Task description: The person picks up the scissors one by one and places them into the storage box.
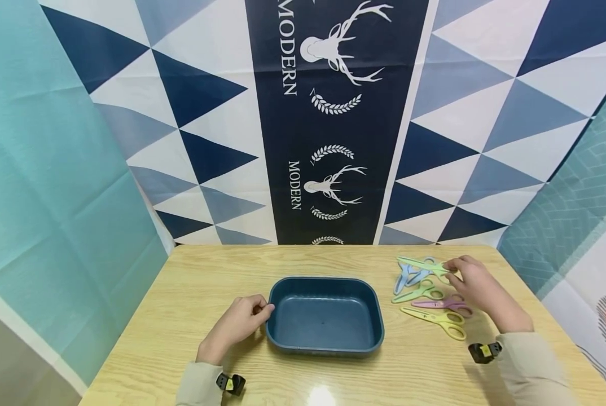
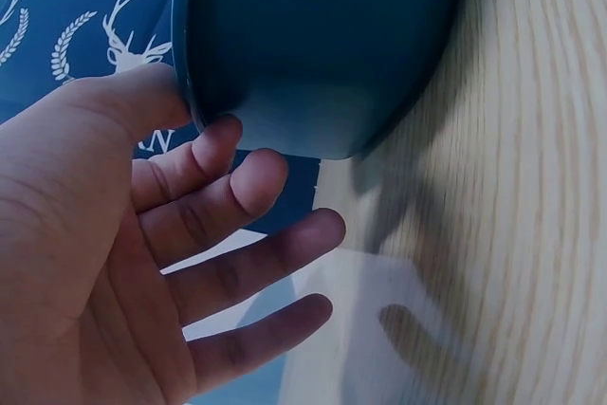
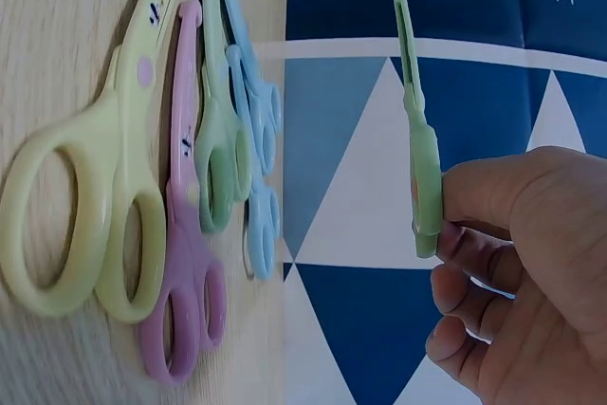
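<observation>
Beige sleeves (image 1: pixel 198 386) are nearest, each w/ a small black wrist cam (image 1: pixel 232 384). Pale wood table (image 1: pixel 196 282) under everything. L hand (image 1: pixel 237 322) has a narrow pinch on the L rim of a dark blue tray (image 1: pixel 325 351): thumb & index at the rim, other fingers loosely spread per L wrist view. Tray sits approx. mid-table, open side up. Btwn tray & table's R edge lie the scissors, nearest first: yellow pair (image 1: pixel 437 318), handles twd the R edge; pink pair (image 1: pixel 432 304) just behind, handles same way; green pair (image 1: pixel 416 293) next, blades pointing L; then 2 blue pairs (image 1: pixel 403 276) twd the far R corner, close together. R hand (image 1: pixel 473 282) is over that corner area, grip also narrow: thumb & fingers pinch another pair, light green scissors (image 1: pixel 417 263), by the handle end, tips pointing L. R wrist view has that pair edge-on, raised off the table, apart from the rest. Past the far edge hangs a patterned cloth (image 1: pixel 277 129), blue/white triangles either side of a dark band w/ white stag heads & sideways "MODERN". Teal cloth (image 1: pixel 64 158) beyond the table's L edge.
</observation>
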`<action>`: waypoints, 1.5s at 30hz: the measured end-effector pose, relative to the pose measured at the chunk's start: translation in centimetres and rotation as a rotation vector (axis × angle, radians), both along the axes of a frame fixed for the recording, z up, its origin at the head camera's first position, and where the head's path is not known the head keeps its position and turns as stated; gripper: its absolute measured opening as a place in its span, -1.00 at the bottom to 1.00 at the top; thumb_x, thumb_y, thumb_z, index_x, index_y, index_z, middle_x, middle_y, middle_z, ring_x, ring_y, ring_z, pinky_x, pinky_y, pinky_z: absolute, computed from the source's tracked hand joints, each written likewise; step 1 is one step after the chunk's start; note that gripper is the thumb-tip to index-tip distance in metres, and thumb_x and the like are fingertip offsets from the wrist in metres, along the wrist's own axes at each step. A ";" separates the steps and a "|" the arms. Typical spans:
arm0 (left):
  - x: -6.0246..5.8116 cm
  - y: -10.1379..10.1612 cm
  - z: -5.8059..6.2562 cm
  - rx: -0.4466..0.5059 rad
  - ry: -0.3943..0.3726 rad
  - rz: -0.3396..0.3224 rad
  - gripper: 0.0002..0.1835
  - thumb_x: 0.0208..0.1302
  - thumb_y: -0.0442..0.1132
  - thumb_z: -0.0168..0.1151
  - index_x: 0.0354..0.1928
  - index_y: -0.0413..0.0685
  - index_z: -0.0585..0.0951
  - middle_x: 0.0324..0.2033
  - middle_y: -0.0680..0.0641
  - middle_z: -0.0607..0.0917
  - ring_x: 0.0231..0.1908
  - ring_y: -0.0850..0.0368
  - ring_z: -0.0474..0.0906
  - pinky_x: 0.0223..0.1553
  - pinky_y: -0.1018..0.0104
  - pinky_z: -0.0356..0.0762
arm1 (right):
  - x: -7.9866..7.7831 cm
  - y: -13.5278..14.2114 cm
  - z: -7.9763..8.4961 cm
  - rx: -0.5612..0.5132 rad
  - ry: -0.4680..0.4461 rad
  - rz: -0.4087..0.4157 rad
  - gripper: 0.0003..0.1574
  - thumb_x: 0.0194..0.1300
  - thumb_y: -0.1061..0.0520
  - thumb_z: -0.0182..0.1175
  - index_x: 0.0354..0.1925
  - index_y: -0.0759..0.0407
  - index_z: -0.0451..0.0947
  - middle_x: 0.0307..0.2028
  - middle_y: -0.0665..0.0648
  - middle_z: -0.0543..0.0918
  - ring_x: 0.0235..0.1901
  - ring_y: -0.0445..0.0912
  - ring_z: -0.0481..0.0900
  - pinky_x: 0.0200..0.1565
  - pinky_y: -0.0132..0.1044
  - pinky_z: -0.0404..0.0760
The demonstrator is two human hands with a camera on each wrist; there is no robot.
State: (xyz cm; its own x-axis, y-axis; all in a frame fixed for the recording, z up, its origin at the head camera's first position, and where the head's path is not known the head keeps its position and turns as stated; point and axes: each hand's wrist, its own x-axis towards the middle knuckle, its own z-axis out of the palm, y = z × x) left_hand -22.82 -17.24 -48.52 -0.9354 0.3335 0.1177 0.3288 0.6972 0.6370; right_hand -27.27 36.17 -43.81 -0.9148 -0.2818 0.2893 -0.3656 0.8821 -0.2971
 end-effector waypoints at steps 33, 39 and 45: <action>0.1 0.6 0.4 -0.016 0.024 0.022 -0.64 0.51 -0.10 0.19 -0.56 0.13 0.51 -0.69 0.22 0.42 -0.66 0.38 0.27 -0.52 0.46 0.27 | -0.3 -4.8 0.3 -0.013 -0.003 0.083 -0.79 0.37 0.34 0.25 -0.06 0.47 0.60 -0.16 0.34 0.63 -0.12 0.24 0.65 -0.06 0.14 0.64; 0.4 1.2 0.5 -0.002 0.041 0.070 -0.53 0.46 -0.15 0.20 -0.70 0.11 0.44 -0.78 0.22 0.37 -0.74 0.36 0.24 -0.61 0.46 0.21 | -0.3 -5.4 0.2 -0.007 0.010 0.088 -0.80 0.37 0.35 0.25 -0.07 0.46 0.61 -0.16 0.33 0.63 -0.13 0.23 0.65 -0.05 0.14 0.64; 0.6 1.6 0.3 -0.014 0.052 0.130 -0.47 0.42 -0.15 0.21 -0.78 0.13 0.35 -0.84 0.25 0.29 -0.79 0.35 0.23 -0.65 0.47 0.17 | -0.5 -6.0 0.7 0.009 0.001 0.086 -0.78 0.41 0.31 0.23 -0.05 0.45 0.60 -0.16 0.31 0.63 -0.12 0.21 0.64 -0.05 0.13 0.64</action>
State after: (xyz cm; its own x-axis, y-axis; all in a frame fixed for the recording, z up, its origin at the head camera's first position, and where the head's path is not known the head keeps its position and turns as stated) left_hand -22.22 -15.69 -48.18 -0.9636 0.2117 0.1633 0.2673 0.7450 0.6111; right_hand -27.77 30.14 -43.10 -0.8868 -0.3623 0.2869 -0.4407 0.8499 -0.2889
